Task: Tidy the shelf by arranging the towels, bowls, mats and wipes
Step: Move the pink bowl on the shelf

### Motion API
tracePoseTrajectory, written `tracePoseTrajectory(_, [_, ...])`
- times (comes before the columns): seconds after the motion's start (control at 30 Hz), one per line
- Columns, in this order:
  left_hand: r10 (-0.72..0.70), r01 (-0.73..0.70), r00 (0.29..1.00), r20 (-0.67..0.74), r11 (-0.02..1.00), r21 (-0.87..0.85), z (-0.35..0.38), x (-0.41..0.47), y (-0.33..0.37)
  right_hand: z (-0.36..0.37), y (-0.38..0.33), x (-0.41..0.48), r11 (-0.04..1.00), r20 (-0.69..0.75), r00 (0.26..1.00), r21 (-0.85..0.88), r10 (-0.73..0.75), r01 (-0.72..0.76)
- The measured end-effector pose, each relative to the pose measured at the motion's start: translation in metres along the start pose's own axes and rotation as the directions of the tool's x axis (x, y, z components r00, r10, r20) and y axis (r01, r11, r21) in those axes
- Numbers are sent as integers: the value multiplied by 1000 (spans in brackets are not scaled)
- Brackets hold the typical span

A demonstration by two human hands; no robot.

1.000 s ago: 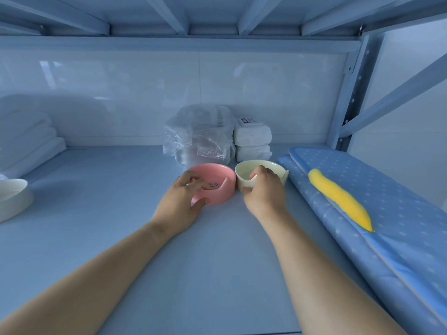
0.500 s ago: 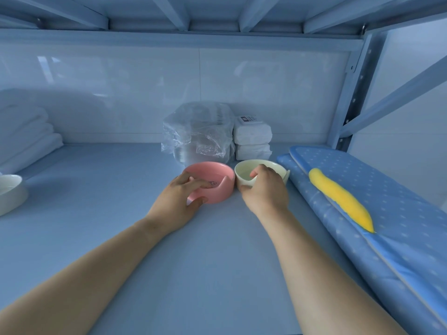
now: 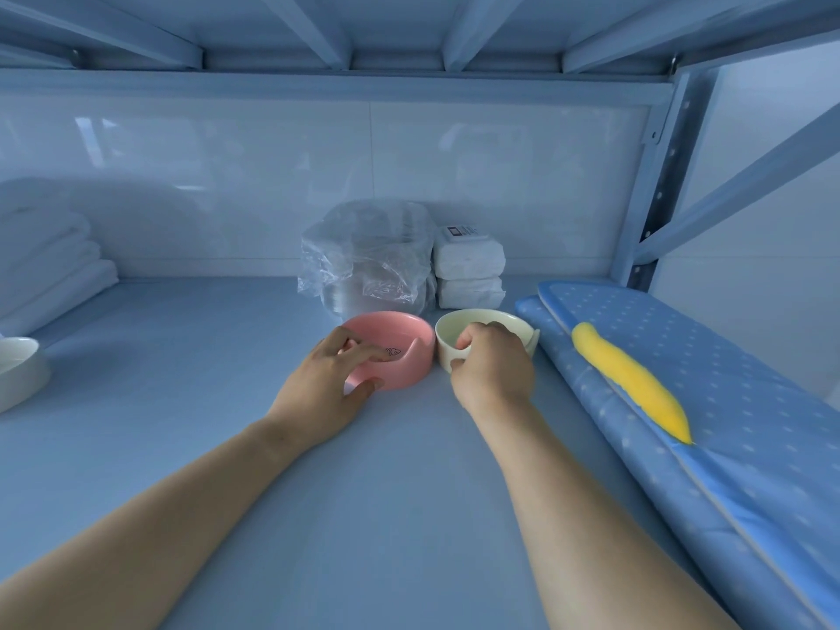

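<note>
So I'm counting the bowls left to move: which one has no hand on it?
The white bowl at the shelf's far left edge; the left hand grips the pink bowl and the right hand the cream bowl.

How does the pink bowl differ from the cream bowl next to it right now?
The pink bowl is pink and looks wider; the cream bowl is pale cream and looks narrower. The left hand holds the pink bowl, the right hand the cream one. The pink bowl sits left, in front of the plastic bag; the cream bowl sits nearer the blue mats. Both stand upright on the shelf, side by side.
</note>
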State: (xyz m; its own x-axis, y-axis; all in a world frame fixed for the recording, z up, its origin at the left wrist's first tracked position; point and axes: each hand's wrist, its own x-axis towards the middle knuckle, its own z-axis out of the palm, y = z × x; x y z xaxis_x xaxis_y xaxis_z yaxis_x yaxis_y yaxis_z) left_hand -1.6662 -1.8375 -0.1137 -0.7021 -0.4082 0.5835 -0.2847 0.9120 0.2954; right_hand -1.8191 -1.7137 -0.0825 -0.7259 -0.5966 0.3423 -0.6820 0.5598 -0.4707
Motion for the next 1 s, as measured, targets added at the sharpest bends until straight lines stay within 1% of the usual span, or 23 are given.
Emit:
tracePoseTrajectory(0.1, [63,-62,998,-3,997,41,0,0,-2,-1,-5,-3,997,-50,998,-61,-43,40])
tracePoseTrajectory(0.23, [165,-158,986,-32,975,155,0,0,1,2,-14,-7,992,-70,990,-11,-124,123])
tracePoseTrajectory(0.3, [246,-231,969,-37,945,230,2,1,1,5,-16,-8,983,-64,981,4,-184,185])
tracePoseTrajectory(0.37, [311,-286,949,-45,916,282,3,3,-1,7,-17,-9,976,-60,975,4,-215,216])
tracePoseTrajectory(0.4, [316,-289,947,-54,914,283,2,3,-1,7,-17,-10,976,-57,974,5,-219,220])
tracePoseTrajectory(0.47, [278,-253,958,-68,935,250,3,2,-1,6,-15,-8,975,-47,974,7,-221,221])
tracePoseTrajectory(0.57, [213,-200,976,-46,960,198,4,1,0,5,-13,-6,975,-22,975,-7,-223,223])
tracePoseTrajectory(0.67, [181,-171,983,-40,969,178,6,2,-2,5,-12,-5,976,-11,976,-1,-218,218])
tracePoseTrajectory(0.83, [181,-176,983,-23,975,137,7,3,-5,6,-11,-4,975,-19,977,60,-211,212])
tracePoseTrajectory(1.0, [199,-197,980,-4,970,139,4,3,-6,8,-11,-4,971,-54,977,117,-204,209])
